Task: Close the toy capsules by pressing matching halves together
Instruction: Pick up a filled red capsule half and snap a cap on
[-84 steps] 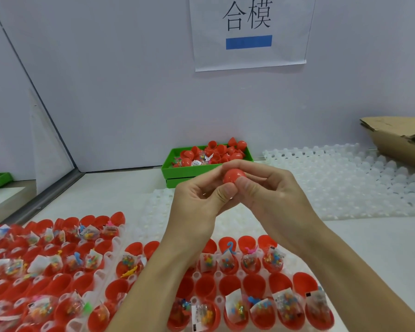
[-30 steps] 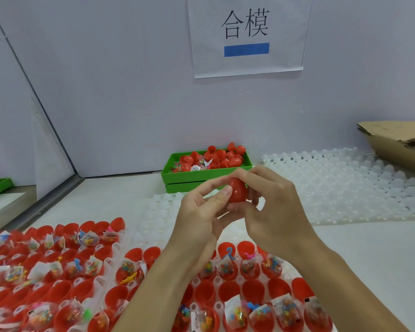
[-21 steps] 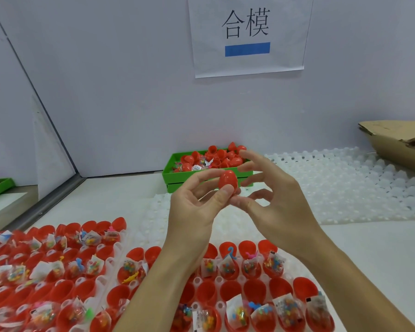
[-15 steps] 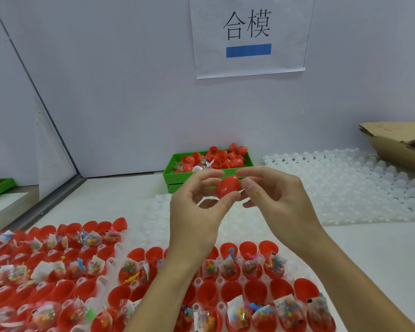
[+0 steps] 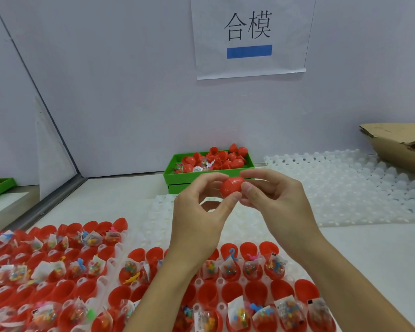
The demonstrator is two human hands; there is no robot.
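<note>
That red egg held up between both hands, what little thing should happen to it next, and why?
Probably a last squeeze, then drop it into the green bin. The red capsule looks joined, pinched by the left hand and right hand, and the bin behind already holds red capsules.

A packing or assembly workstation: a partitioned white surface [image 5: 120, 195], a posted station sign [image 5: 249, 37], trays of open red capsule halves [image 5: 256, 291], a green bin [image 5: 201, 179].

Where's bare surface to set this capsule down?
Bare tabletop lies right of the filled trays, below the empty white tray. Another patch lies left of the green bin. The near-left trays are crowded.
</note>
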